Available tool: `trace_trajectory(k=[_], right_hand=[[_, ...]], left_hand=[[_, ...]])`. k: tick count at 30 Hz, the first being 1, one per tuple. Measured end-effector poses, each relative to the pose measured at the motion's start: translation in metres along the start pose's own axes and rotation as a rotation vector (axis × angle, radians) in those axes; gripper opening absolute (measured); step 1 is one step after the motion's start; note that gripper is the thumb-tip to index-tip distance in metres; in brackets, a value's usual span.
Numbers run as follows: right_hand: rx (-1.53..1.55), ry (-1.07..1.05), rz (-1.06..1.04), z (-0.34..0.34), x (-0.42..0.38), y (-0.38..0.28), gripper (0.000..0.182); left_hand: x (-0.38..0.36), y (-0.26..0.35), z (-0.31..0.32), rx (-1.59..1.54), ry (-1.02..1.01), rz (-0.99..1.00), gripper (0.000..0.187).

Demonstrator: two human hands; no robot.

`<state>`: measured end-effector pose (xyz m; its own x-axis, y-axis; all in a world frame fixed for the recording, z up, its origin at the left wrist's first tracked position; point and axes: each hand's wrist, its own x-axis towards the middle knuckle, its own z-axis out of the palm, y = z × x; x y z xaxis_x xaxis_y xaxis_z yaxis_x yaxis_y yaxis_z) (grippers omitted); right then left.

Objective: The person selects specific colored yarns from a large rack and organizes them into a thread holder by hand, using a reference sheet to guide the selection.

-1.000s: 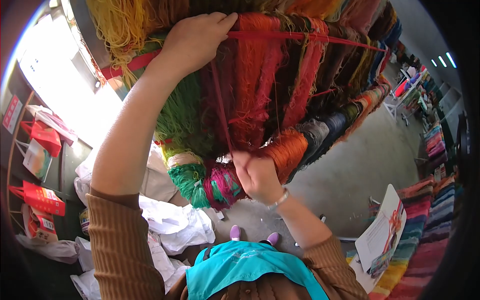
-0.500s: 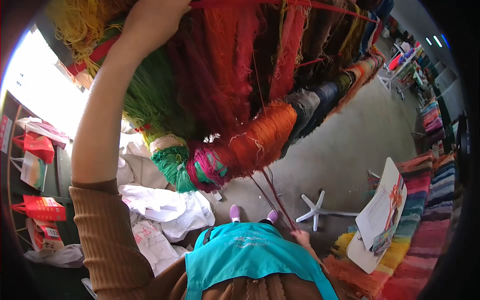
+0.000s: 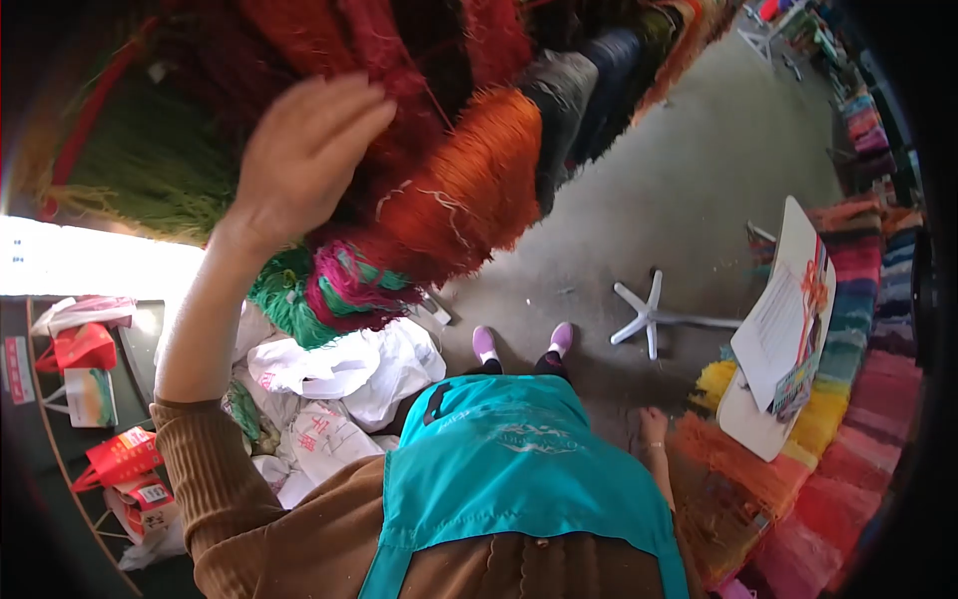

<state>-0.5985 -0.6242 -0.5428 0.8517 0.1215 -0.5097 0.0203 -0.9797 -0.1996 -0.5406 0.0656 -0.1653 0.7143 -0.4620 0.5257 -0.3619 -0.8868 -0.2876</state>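
Note:
My left hand (image 3: 309, 155) is raised in front of the hanging yarn, its fingers stretched out and slightly blurred, with nothing in them. Behind and beside it hang dark red strands (image 3: 384, 45) and a thick orange yarn skein (image 3: 484, 165). A green and magenta skein (image 3: 329, 290) is below my wrist. Low on the right, my right hand (image 3: 654, 426) hangs beside my turquoise apron (image 3: 509, 449). Its fingers look curled together; what they hold, if anything, is too small to make out.
White sacks (image 3: 344, 364) lie on the floor at left, near red paper bags (image 3: 120, 454). At right stand a star-shaped metal base (image 3: 649, 314), a white board with a printed sheet (image 3: 773, 344), and rows of coloured yarn (image 3: 858, 299).
My left hand has come down from the top bar to the front of the skeins. The dark red threads stretched to my right hand no longer show. The view has tilted down.

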Motion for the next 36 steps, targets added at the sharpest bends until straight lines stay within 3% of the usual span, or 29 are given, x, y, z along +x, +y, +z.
trace_trajectory(k=[1,2,4,6,8,11,13,15,17,19,21,23,25,28,30,32,36], right_hand=[[0.531,0.161,0.03,-0.015,-0.003,-0.03,0.022],[0.506,0.193,-0.024,-0.031,-0.004,-0.057,0.023],[0.408,0.197,-0.096,-0.056,0.001,-0.085,0.024],[0.238,0.119,-0.131,-0.082,0.006,-0.1,0.023],[0.239,0.252,-0.196,-0.122,-0.002,-0.128,0.021],[0.574,0.283,-0.188,-0.192,-0.024,-0.16,0.012],[0.585,0.381,-0.338,-0.212,-0.026,-0.146,0.012],[0.736,0.343,-0.297,-0.246,-0.041,-0.157,0.013],[0.867,0.266,-0.188,-0.276,-0.052,-0.17,0.014],[0.959,0.251,-0.158,-0.297,-0.056,-0.182,0.014],[1.019,0.265,-0.243,-0.309,-0.052,-0.191,0.014],[0.968,0.177,-0.303,-0.324,-0.049,-0.2,0.014],[0.893,0.273,-0.468,-0.329,-0.042,-0.213,0.014],[0.959,0.319,-0.538,-0.34,-0.041,-0.221,0.014],[0.956,0.39,-0.539,-0.35,-0.044,-0.213,0.014],[0.984,0.419,-0.458,-0.348,-0.042,-0.186,0.011],[1.202,0.362,-0.409,-0.321,-0.031,-0.16,0.012]], left_hand=[[-0.013,0.001,0.017,-0.046,-0.082,-0.005,0.04],[-0.031,-0.006,0.03,-0.093,-0.163,-0.008,0.042],[-0.062,-0.053,0.054,0.121,-0.379,0.049,0.043],[-0.093,-0.097,0.071,0.35,-0.673,-0.146,0.047],[-0.082,-0.098,0.077,0.375,-0.705,-0.174,0.042],[-0.051,-0.064,0.071,0.321,-0.822,-0.169,0.035],[-0.036,-0.035,0.054,0.045,-0.645,-0.266,0.032],[-0.007,-0.008,0.035,0.056,-0.511,-0.3,0.031],[0.016,0.013,0.027,0.159,-0.376,-0.213,0.029],[0.051,0.056,0.017,-0.272,-0.19,-0.328,0.027],[0.089,0.1,0.02,-0.683,-0.103,-0.173,0.028],[0.123,0.146,0.033,-1.086,-0.249,-0.122,0.035],[0.152,0.194,0.057,-1.431,-0.394,-0.122,0.049],[0.194,0.253,0.092,-1.578,-0.33,-0.054,0.043],[0.217,0.269,0.106,-1.83,-0.816,-0.177,0.027],[0.233,0.268,0.105,-1.731,-0.876,-0.237,0.02],[0.263,0.266,0.092,-1.818,-0.646,-0.113,0.021]])
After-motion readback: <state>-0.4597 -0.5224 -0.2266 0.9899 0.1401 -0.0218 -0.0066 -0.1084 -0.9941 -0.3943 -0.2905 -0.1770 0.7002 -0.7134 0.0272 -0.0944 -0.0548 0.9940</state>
